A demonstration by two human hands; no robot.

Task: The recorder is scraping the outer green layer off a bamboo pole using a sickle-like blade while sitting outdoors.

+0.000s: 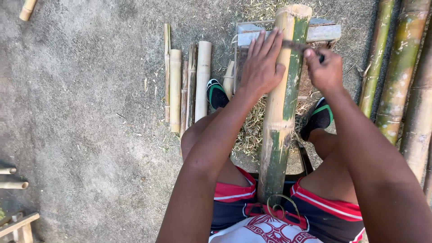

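A thick bamboo pole (282, 108), green with pale scraped patches, runs from my lap up to a metal frame (321, 31) on the ground. My left hand (263, 63) lies flat against the pole's left side near its far end, fingers spread. My right hand (325, 68) is closed on the handle of a knife, and the knife's dark blade (294, 45) rests across the pole. My feet in black sandals with green trim (217, 93) sit either side of the pole.
Split bamboo strips and short cut pieces (186, 83) lie on the concrete to the left. Long green bamboo poles (400, 72) lie along the right. Pale shavings (252, 130) are piled under the pole. More bamboo ends and a wooden piece (15, 222) sit at the far left.
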